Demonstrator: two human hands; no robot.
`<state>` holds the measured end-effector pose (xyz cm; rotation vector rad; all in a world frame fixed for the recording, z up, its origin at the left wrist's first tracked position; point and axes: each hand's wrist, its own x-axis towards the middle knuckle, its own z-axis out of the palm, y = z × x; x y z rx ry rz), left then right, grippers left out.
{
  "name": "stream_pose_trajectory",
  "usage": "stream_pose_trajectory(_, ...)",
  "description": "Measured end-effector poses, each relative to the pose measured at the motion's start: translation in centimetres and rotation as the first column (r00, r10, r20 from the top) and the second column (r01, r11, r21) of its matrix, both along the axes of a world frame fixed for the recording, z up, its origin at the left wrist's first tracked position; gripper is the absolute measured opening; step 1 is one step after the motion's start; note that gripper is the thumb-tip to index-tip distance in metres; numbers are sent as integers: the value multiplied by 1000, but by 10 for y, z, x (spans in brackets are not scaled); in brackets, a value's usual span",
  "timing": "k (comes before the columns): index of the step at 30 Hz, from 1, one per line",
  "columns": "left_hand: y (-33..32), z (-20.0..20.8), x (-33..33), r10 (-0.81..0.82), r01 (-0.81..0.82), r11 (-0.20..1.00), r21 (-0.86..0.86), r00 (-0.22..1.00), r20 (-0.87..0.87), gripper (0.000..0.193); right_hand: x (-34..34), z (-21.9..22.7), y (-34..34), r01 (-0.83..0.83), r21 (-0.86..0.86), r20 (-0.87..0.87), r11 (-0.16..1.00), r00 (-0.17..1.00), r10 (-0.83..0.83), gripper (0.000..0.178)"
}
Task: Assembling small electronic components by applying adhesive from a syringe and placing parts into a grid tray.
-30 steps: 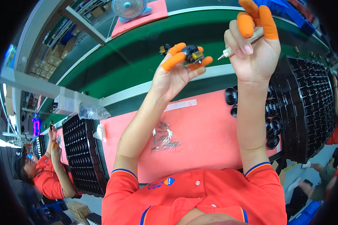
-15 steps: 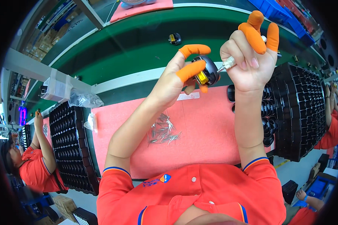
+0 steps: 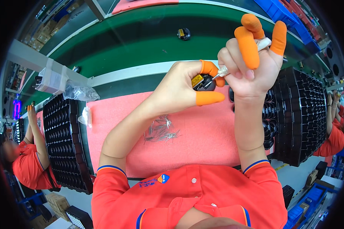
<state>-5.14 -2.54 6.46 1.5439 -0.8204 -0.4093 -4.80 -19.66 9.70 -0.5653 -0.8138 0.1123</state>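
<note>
Orange finger cots cover several fingertips of both hands. My left hand (image 3: 181, 86) grips a small round black part with a yellow-wrapped component (image 3: 197, 80) in it, held above the far edge of the pink mat (image 3: 202, 133). In my right hand (image 3: 252, 72) is a slim tool with a white wrapped handle (image 3: 223, 70). Its thin metal tip points down-left into the part, apparently touching it. The tool's white rear end sticks out between the fingers. Below my left forearm, a loose pile of thin metal pins (image 3: 162, 129) lies on the mat.
Beyond the mat runs a green conveyor belt (image 3: 141, 49) carrying a similar black-and-yellow part (image 3: 183, 34). Stacked black trays stand left (image 3: 61, 141) and right (image 3: 298, 114), with round black pieces (image 3: 269, 129) beside the right stack. A plastic bag (image 3: 80, 92) lies far left. A co-worker (image 3: 30, 168) sits left.
My left hand has turned the part and lowered it slightly, so its yellow side now faces the tool. The tool tip has moved left into it. The part on the belt has shifted right.
</note>
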Motion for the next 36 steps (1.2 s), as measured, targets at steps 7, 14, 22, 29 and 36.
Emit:
stream_pose_trajectory(7, 3, 1, -4, 49, -42, 998, -42, 980, 194, 22, -2, -3, 8, -34, 68, -63, 997, 997, 38, 57)
stream_pose_trajectory(14, 4, 4, -6, 49, -36, 997, -69, 980, 194, 21, -6, 2, 9, -30, 71, -84, 997, 996, 36, 50)
stream_pose_trajectory(22, 6, 10, -9, 79, -72, 997, -36, 970, 230, 21, -14, 0, 23, 48, 28, 20, 998, 999, -49, 52)
stream_pose_trajectory(29, 6, 6, -7, 144, -143, 989, -22, 950, 278, 19, -11, -10, 27, 57, 73, 77, 996, 995, -63, 60)
stream_pose_trajectory(36, 7, -14, 48, 221, -434, 890, 141, 681, 698, 31, 35, -33, 9, -88, 389, -263, 917, 943, 202, 43)
